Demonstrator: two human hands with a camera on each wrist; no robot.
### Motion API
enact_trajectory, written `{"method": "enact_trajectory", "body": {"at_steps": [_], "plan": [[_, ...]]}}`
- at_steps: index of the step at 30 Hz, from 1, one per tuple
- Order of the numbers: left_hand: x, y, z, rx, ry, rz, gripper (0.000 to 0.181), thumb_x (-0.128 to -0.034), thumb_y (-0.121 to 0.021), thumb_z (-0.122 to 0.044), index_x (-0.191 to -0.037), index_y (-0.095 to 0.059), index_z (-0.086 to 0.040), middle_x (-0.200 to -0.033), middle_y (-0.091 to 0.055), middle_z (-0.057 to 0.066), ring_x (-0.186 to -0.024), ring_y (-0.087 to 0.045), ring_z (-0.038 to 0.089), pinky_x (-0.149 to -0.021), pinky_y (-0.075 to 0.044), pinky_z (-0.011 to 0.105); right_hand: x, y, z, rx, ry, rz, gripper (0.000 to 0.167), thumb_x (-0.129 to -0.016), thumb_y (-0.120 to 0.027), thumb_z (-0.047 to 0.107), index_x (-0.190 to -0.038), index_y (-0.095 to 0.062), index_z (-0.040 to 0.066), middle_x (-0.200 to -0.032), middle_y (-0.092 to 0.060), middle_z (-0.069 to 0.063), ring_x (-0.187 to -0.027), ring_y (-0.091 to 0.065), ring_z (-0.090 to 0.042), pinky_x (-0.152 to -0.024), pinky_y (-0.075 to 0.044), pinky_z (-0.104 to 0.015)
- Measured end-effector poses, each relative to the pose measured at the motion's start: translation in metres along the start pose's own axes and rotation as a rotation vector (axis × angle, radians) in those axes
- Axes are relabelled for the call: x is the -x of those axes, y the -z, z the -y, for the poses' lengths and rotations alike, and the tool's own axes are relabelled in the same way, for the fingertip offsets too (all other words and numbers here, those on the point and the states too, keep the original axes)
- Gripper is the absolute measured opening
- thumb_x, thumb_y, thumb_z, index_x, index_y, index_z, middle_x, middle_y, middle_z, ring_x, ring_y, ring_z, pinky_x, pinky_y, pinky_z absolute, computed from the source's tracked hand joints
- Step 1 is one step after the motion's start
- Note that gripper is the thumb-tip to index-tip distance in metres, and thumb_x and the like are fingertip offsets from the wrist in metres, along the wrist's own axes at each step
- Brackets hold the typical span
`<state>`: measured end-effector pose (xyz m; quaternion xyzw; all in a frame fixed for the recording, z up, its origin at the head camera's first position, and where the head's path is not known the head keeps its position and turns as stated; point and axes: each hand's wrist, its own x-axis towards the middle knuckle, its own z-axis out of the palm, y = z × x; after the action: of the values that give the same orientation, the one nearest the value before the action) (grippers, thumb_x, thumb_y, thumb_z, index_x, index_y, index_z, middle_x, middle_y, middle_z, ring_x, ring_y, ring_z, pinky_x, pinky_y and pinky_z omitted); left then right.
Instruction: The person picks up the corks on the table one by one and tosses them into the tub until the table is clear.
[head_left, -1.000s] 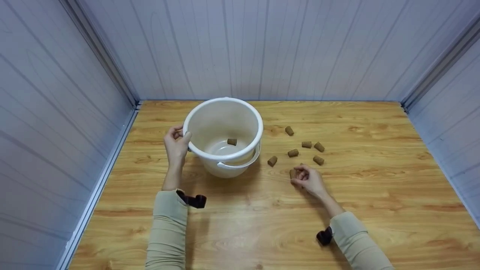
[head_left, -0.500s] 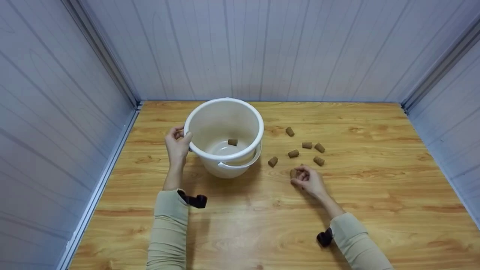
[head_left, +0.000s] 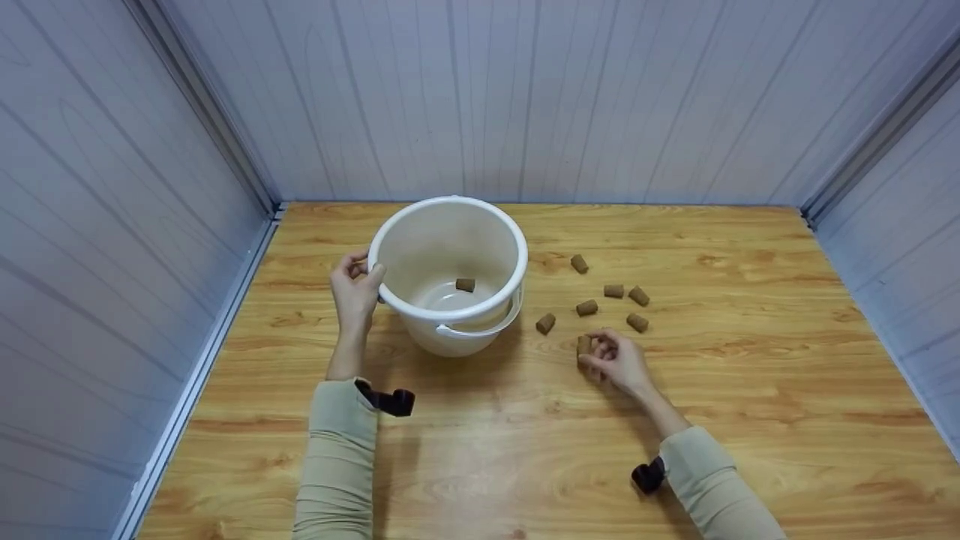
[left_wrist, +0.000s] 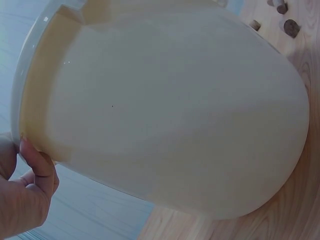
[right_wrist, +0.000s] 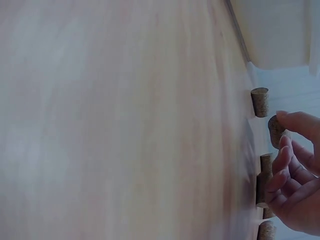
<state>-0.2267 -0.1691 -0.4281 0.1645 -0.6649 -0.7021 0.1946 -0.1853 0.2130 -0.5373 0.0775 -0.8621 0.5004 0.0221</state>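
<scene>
A white bucket (head_left: 450, 330) stands upright on the wooden table, with one cork (head_left: 465, 285) lying on its bottom. My left hand (head_left: 354, 296) grips the left side of the bucket's rim, thumb on top; in the left wrist view the curled fingers sit under the rim. To the right of the bucket, my right hand (head_left: 619, 361) pinches a cork (head_left: 584, 346) between thumb and fingertips. The right wrist view shows this held cork (right_wrist: 276, 131) above other corks. Several loose corks (head_left: 586, 307) lie just beyond that hand.
The bucket's white handle (head_left: 491, 330) hangs down at its front right. The nearest loose cork (head_left: 545, 323) lies between bucket and right hand; another cork (head_left: 579, 263) lies farther back. Pale panel walls (head_left: 487, 97) close off the table's (head_left: 750, 337) back and sides.
The cork in my right hand has risen slightly and shifted a little to the left, with the fingertips moving along. My left hand and the bucket have stayed put.
</scene>
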Motion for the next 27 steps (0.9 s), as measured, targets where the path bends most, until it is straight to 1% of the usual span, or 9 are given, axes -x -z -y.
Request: {"method": "enact_trajectory", "body": {"at_steps": [6, 11, 15, 16, 20, 23, 27], "plan": [[0.000, 0.001, 0.001, -0.006, -0.004, 0.001, 0.027, -0.0792, -0.054, 0.011, -0.106, -0.059, 0.012, -0.074, -0.051, 0.007, -0.045, -0.047, 0.004, -0.034, -0.038, 0.012, -0.002, 0.002, 0.009, -0.016, 0.052, 0.000, 0.031, -0.078, -0.074, -0.007, -0.107, -0.063, -0.011, -0.069, -0.056, -0.001, -0.061, -0.050, -0.006, -0.055, -0.042, -0.015], [0.001, 0.002, 0.000, -0.009, -0.005, 0.018, 0.030, -0.0790, -0.053, 0.009, -0.108, -0.058, 0.013, -0.077, -0.052, 0.010, -0.046, -0.049, 0.006, -0.035, -0.039, 0.011, -0.002, 0.004, 0.020, -0.044, 0.049, 0.003, 0.033, -0.078, -0.076, -0.004, -0.109, -0.063, -0.010, -0.069, -0.057, -0.002, -0.060, -0.050, -0.007, -0.055, -0.042, -0.015], [0.000, 0.002, 0.000, 0.010, -0.010, 0.020, 0.030, -0.0784, -0.053, 0.010, -0.108, -0.058, 0.014, -0.074, -0.053, 0.008, -0.046, -0.049, 0.006, -0.034, -0.038, 0.011, -0.001, 0.005, 0.030, -0.059, 0.036, 0.004, 0.034, -0.077, -0.077, -0.005, -0.109, -0.064, -0.010, -0.069, -0.058, -0.003, -0.060, -0.049, -0.006, -0.055, -0.041, -0.014], [0.000, 0.002, 0.000, 0.014, -0.009, 0.019, 0.030, -0.0783, -0.053, 0.010, -0.107, -0.058, 0.014, -0.074, -0.052, 0.008, -0.047, -0.049, 0.006, -0.034, -0.038, 0.012, -0.001, 0.005, 0.034, -0.061, 0.036, 0.003, 0.034, -0.077, -0.077, -0.006, -0.108, -0.064, -0.010, -0.069, -0.058, -0.004, -0.060, -0.049, -0.006, -0.055, -0.041, -0.014], [0.000, 0.002, 0.001, 0.024, -0.007, 0.014, 0.030, -0.0785, -0.054, 0.011, -0.107, -0.059, 0.014, -0.073, -0.052, 0.006, -0.046, -0.049, 0.006, -0.034, -0.038, 0.012, 0.005, 0.010, 0.061, -0.082, 0.079, 0.021, 0.032, -0.078, -0.073, -0.010, -0.107, -0.061, -0.015, -0.069, -0.058, -0.009, -0.060, -0.050, -0.007, -0.055, -0.041, -0.014], [0.000, 0.001, 0.000, 0.022, -0.004, 0.011, 0.029, -0.0783, -0.054, 0.011, -0.107, -0.059, 0.014, -0.073, -0.052, 0.007, -0.047, -0.049, 0.006, -0.034, -0.038, 0.012, 0.009, 0.015, 0.082, -0.087, 0.098, 0.043, 0.032, -0.079, -0.071, -0.011, -0.108, -0.059, -0.017, -0.070, -0.058, -0.012, -0.061, -0.050, -0.009, -0.055, -0.042, -0.015], [0.001, 0.001, 0.000, 0.005, -0.008, 0.010, 0.029, -0.0779, -0.054, 0.010, -0.106, -0.059, 0.013, -0.074, -0.051, 0.007, -0.047, -0.048, 0.006, -0.034, -0.038, 0.012, 0.010, 0.019, 0.095, -0.085, 0.107, 0.048, 0.032, -0.079, -0.072, -0.010, -0.109, -0.060, -0.016, -0.072, -0.058, -0.012, -0.061, -0.050, -0.009, -0.055, -0.041, -0.015]]}}
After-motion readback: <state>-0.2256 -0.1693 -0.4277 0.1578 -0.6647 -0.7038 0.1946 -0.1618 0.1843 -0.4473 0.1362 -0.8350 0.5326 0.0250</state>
